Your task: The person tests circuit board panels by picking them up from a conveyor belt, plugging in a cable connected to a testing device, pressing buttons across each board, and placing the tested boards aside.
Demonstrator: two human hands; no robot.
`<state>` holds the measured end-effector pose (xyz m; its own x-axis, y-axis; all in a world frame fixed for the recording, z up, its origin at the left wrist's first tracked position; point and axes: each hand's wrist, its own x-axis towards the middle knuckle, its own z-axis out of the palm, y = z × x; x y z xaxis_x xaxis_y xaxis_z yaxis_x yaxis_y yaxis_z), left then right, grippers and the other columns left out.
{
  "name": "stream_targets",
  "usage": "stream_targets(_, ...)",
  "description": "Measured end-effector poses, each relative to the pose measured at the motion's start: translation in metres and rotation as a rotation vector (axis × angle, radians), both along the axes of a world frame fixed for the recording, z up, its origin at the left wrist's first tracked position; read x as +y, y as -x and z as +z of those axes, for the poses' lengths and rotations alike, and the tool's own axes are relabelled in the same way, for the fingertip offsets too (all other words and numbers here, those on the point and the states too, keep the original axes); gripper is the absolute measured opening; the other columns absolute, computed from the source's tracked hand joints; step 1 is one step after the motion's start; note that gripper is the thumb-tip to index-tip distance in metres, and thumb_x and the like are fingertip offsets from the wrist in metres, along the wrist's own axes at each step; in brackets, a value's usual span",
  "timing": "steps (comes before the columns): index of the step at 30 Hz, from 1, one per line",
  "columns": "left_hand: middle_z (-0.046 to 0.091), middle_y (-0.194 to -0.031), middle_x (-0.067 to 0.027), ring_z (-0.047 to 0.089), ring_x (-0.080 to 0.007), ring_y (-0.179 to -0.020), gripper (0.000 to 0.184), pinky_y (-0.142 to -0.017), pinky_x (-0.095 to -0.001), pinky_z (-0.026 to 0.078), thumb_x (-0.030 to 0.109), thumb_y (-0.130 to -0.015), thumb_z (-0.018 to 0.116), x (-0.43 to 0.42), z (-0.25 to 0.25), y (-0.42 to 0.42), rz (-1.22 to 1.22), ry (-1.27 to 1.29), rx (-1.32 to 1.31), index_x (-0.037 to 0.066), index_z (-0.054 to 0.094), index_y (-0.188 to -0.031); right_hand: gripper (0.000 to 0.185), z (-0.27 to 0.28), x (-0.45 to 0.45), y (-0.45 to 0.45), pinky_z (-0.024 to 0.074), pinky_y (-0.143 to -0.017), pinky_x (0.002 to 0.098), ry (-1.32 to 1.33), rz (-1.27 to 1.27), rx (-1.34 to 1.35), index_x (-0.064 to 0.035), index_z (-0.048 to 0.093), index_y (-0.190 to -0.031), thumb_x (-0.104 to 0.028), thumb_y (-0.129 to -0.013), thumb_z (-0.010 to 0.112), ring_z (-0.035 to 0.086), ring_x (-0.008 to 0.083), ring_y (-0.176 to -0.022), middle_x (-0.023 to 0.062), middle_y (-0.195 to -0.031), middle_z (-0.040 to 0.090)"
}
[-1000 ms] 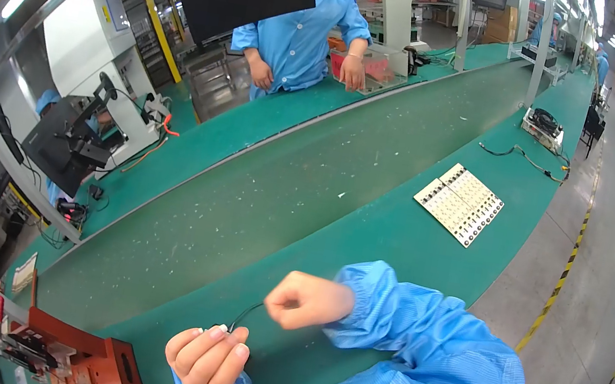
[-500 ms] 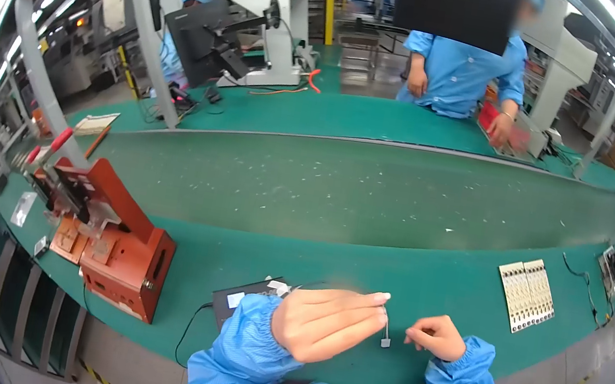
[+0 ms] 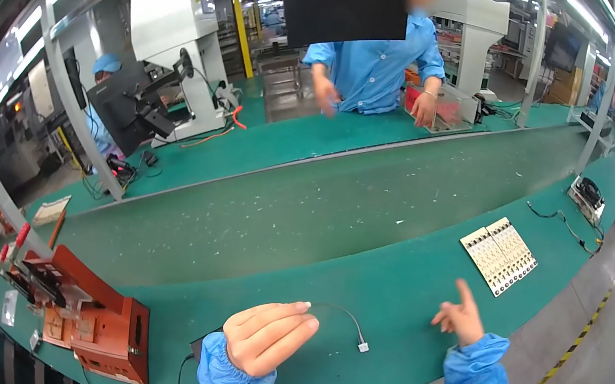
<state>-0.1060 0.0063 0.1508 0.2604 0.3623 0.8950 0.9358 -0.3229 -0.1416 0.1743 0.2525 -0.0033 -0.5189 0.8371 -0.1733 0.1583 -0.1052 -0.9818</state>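
Observation:
My left hand [image 3: 266,338] is closed, with its fingertips pinched on a thin cable [image 3: 343,313]. The cable arcs away to the right, and a small white connector [image 3: 362,347] sits at its free end, over the green bench. My right hand [image 3: 462,316] holds nothing. Its index finger stretches forward while the others are partly curled. Just beyond that hand lies a cream-coloured panel [image 3: 498,255] with rows of small dark-marked parts, and a gap separates the fingers from it.
An orange fixture [image 3: 110,330] with red-tipped levers stands at the bench's left. Behind the bench [image 3: 389,285] runs a green strip [image 3: 304,215] dotted with white specks. A black-and-silver device [image 3: 587,196] with a cord lies far right. Across, a person in blue [image 3: 374,78] stands near a red bin [image 3: 448,114].
My view has swung to the right and tilted. The right hand has moved nearer the panel, its index finger extending. The left hand keeps its pinch, and more of the cable shows.

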Motion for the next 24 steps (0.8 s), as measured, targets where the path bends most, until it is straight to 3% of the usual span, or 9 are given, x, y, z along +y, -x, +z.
stream_targets(1,0.068,-0.071,-0.0104,0.071,-0.0255,-0.072,0.024,-0.059,-0.0294,0.059,-0.010,-0.059,0.074,0.001,-0.001,-0.001,0.003,0.019,-0.030,-0.002,0.067,-0.081,0.078,-0.004,0.013,-0.012,0.0402,-0.040,0.0227,-0.015,-0.131,0.020,-0.0053,0.003,-0.151,-0.011,-0.091,0.053,0.054,0.0120,-0.046,0.0145,-0.071,0.067)
stream_targets(5,0.069,-0.073,-0.0106,0.072,-0.0253,-0.072,0.024,-0.058,-0.0293,0.059,-0.011,-0.060,0.073,0.007,-0.007,-0.004,-0.038,0.090,-0.062,-0.002,0.067,-0.081,0.072,-0.008,0.050,-0.051,0.0368,-0.038,0.0207,-0.003,-0.457,0.170,-0.0034,0.008,-0.150,-0.009,-0.091,0.048,0.052,0.0102,-0.044,0.0129,-0.072,0.067)
stream_targets(7,0.070,-0.074,-0.0107,0.072,-0.0254,-0.074,0.025,-0.058,-0.0296,0.059,-0.012,-0.060,0.072,0.011,-0.012,-0.009,-0.119,0.160,-0.126,-0.001,0.067,-0.082,0.070,-0.010,0.051,-0.061,0.0364,-0.038,0.0205,-0.027,-0.412,0.169,-0.0031,0.012,-0.150,-0.008,-0.091,0.048,0.052,0.0095,-0.044,0.0124,-0.072,0.067)
stream_targets(10,0.070,-0.076,-0.0101,0.072,-0.0248,-0.076,0.024,-0.059,-0.0293,0.059,-0.012,-0.061,0.069,0.014,-0.019,-0.010,-0.136,0.230,-0.088,-0.001,0.068,-0.083,0.055,-0.014,0.029,-0.045,0.0395,-0.042,0.0213,-0.011,-0.191,0.092,-0.0009,0.033,-0.142,-0.006,-0.090,0.049,0.053,0.0093,-0.047,0.0119,-0.072,0.067)
stream_targets(11,0.071,-0.077,-0.0100,0.072,-0.0245,-0.076,0.023,-0.060,-0.0289,0.059,-0.011,-0.063,0.068,0.015,-0.021,-0.012,-0.136,0.274,-0.072,-0.001,0.068,-0.083,0.039,-0.013,0.021,-0.040,0.0420,-0.046,0.0215,-0.026,-0.100,0.058,0.0005,0.052,-0.129,-0.007,-0.090,0.052,0.054,0.0093,-0.051,0.0119,-0.073,0.068)
stream_targets(13,0.071,-0.083,-0.0116,0.072,-0.0253,-0.083,0.020,-0.066,-0.0297,0.059,-0.004,-0.066,0.063,0.010,-0.028,-0.010,-0.137,0.327,-0.053,-0.002,0.069,-0.086,0.028,-0.020,0.012,-0.030,0.0451,-0.051,0.0215,-0.026,0.028,0.028,0.0017,0.061,-0.116,-0.007,-0.091,0.054,0.056,0.0092,-0.055,0.0114,-0.074,0.068)
stream_targets(20,0.072,-0.082,-0.0120,0.072,-0.0216,-0.074,0.020,-0.059,-0.0276,0.057,-0.006,-0.066,0.073,-0.024,-0.079,-0.005,-0.094,0.529,-0.142,0.000,0.069,-0.084,0.024,-0.023,0.009,-0.017,0.0487,-0.057,0.0235,-0.051,0.136,0.000,0.0037,0.063,-0.112,-0.007,-0.092,0.054,0.060,0.0110,-0.066,0.0093,-0.078,0.068)
stream_targets(22,0.069,-0.102,-0.0108,0.067,-0.0244,-0.093,0.016,-0.080,-0.0378,0.053,0.007,-0.079,0.067,-0.039,-0.094,-0.006,-0.072,0.647,-0.257,0.006,0.068,-0.094,0.024,-0.023,0.010,-0.017,0.0493,-0.058,0.0241,-0.033,0.143,-0.029,0.0031,0.063,-0.112,-0.008,-0.093,0.054,0.061,0.0113,-0.068,0.0089,-0.078,0.069)
stream_targets(24,0.069,-0.090,-0.0166,0.068,-0.0310,-0.085,0.019,-0.072,-0.0400,0.056,0.007,-0.074,0.069,-0.045,-0.101,-0.014,-0.039,0.639,-0.288,0.002,0.068,-0.092,0.023,-0.023,0.010,-0.018,0.0493,-0.058,0.0242,-0.035,0.140,-0.026,0.0030,0.063,-0.111,-0.008,-0.093,0.055,0.061,0.0112,-0.068,0.0086,-0.078,0.068)
